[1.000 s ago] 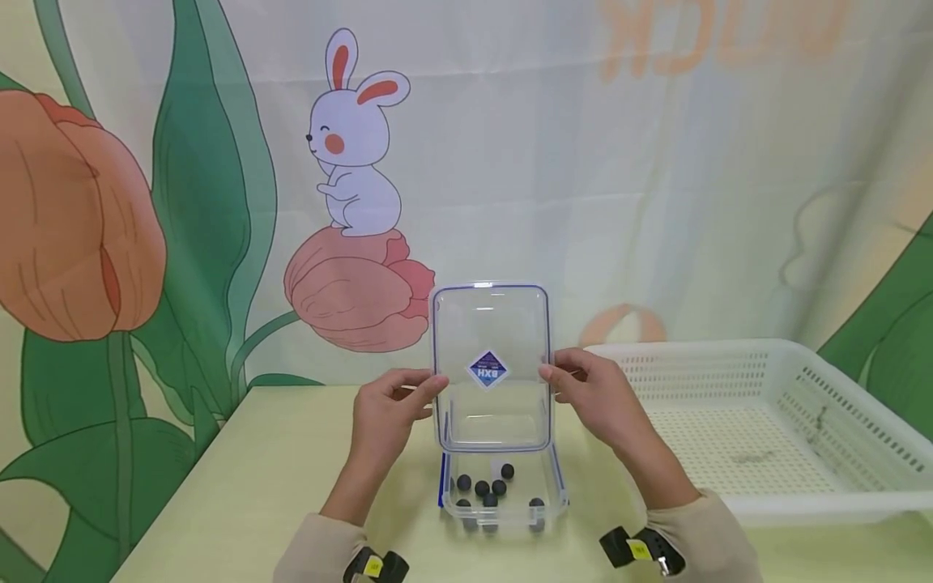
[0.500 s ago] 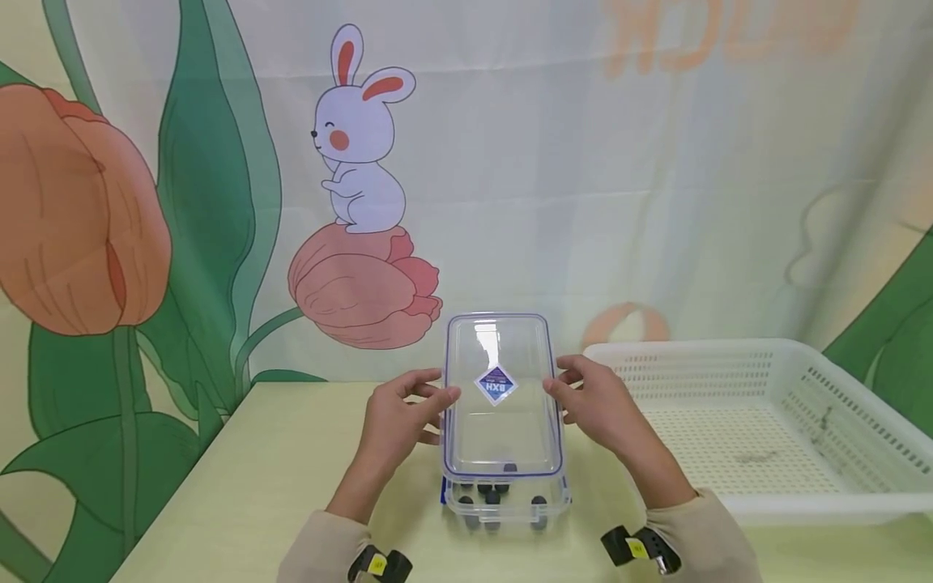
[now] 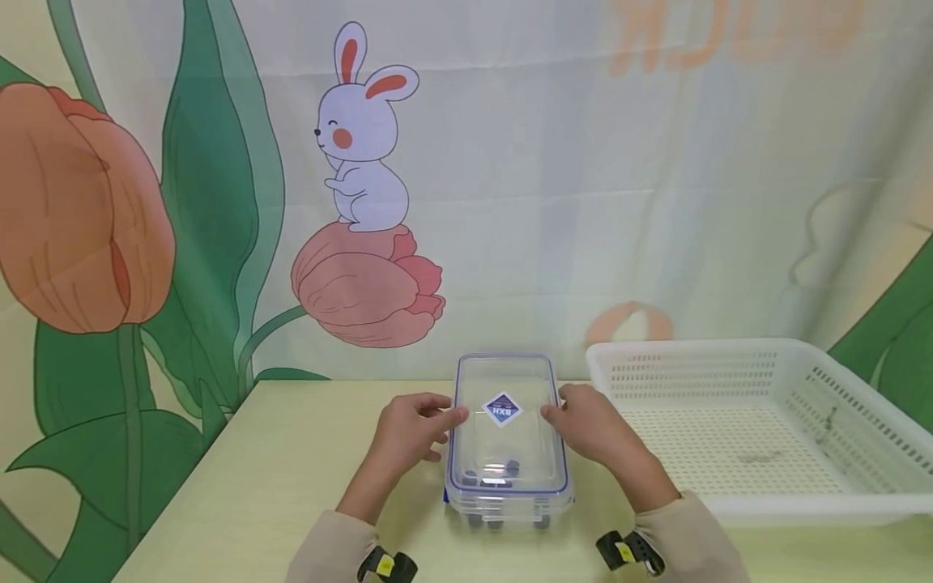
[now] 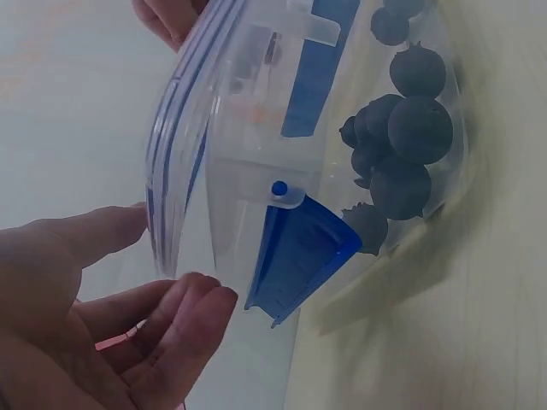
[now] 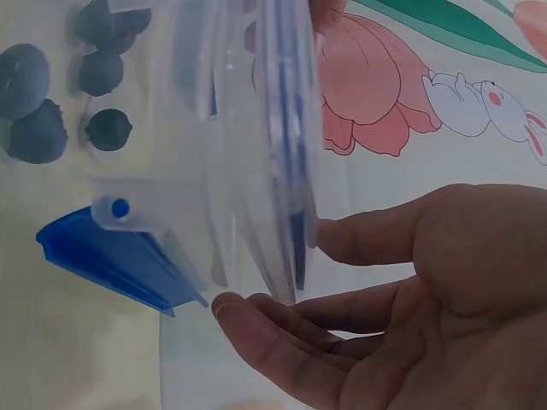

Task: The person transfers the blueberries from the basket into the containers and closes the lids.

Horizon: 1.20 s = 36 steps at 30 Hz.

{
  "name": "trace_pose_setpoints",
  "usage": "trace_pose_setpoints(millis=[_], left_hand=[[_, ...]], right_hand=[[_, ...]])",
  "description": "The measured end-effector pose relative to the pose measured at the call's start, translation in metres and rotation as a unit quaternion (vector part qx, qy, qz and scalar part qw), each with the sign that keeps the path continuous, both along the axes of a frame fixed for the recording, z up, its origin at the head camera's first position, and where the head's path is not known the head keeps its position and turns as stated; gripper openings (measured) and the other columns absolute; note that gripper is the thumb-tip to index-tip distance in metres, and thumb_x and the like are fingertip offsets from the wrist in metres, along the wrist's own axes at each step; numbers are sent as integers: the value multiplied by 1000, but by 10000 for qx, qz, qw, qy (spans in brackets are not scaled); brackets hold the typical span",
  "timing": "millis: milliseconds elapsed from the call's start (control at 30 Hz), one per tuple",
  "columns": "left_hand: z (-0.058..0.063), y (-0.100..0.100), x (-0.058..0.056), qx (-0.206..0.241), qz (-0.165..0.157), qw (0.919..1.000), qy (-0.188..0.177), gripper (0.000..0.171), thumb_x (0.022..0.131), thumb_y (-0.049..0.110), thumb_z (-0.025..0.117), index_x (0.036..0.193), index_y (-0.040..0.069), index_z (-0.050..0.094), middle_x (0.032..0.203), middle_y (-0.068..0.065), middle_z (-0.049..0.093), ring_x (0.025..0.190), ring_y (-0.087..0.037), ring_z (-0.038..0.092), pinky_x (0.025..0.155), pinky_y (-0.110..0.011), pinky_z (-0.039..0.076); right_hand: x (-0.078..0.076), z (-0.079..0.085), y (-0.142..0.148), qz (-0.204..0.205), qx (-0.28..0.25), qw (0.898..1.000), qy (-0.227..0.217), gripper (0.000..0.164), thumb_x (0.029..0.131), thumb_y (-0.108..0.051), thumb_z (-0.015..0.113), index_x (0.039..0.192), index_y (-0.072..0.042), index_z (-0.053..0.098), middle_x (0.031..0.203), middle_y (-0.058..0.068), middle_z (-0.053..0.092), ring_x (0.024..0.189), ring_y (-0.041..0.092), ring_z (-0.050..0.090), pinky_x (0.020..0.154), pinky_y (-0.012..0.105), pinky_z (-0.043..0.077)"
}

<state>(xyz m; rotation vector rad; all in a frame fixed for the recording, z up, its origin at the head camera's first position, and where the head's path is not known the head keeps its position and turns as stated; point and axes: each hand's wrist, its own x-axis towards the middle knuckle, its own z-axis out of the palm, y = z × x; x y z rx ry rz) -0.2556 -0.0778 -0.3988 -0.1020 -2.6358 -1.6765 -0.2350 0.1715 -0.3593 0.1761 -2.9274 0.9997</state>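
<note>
A clear lid with a blue rim seal and a diamond-shaped sticker lies over a clear plastic food container. My left hand pinches the lid's left edge, thumb on top and fingers lower down. On the opposite edge my right hand grips the same way. In the left wrist view the lid sits slightly tilted, with a gap between it and the container's rim. Several blueberries lie inside the container. A blue side clip hangs swung outward, as does another blue clip in the right wrist view.
A large white perforated plastic basket stands to the right, behind my right forearm. The container rests on a pale yellow table. Behind the table hangs a curtain printed with tulips and a rabbit.
Both hands have lowered the lid from nearly upright to nearly flat over the container. It now covers the blueberries from above. The grip at the lid's sides stays the same.
</note>
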Motion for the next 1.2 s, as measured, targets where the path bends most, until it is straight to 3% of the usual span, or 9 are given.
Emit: trace_pose_setpoints(millis=[333,600,733,867,1067,1200], left_hand=[[-2,-2,1,-210,-174,9988,-404,45,96,32,82,125,-2,74,111,-13,75,81,-22,75,59,-34,64],[-4,-10,-1,-73,-112,9989,-457,43,96,28,81,123,-5,74,104,-12,75,80,-22,73,64,-35,66],[-3,-15,-3,13,-61,9986,-520,42,96,26,82,123,-6,73,104,-12,75,82,-23,73,68,-36,66],[-3,-22,-5,48,43,9982,-592,41,95,23,82,124,-5,73,103,-12,75,83,-24,73,70,-36,66],[-5,-28,-8,160,149,9973,-701,41,95,23,84,124,-4,73,102,-12,75,83,-24,73,71,-35,66],[-9,-31,-11,249,171,9963,-810,45,94,25,85,125,-4,72,104,-12,75,86,-25,74,71,-34,66]], right_hand=[[-2,-8,-4,-102,51,9999,-84,24,104,-11,63,111,12,67,84,10,62,73,22,58,59,32,50],[-5,-18,-10,44,3,10000,-29,19,101,-12,70,89,2,65,70,6,53,63,18,50,54,28,41],[-4,-19,-14,27,-153,9998,-94,19,99,-13,73,88,1,66,72,5,56,65,18,52,55,29,43],[-5,-22,-18,64,-343,9992,-171,19,98,-14,76,96,3,68,79,7,63,71,20,58,60,32,51],[-8,-26,-21,-35,-610,9976,-324,44,99,-14,76,129,15,62,102,18,71,78,23,69,71,40,61],[-10,-28,-21,-125,-731,9962,-451,51,99,-16,77,134,16,58,109,21,69,83,25,70,75,42,62]])
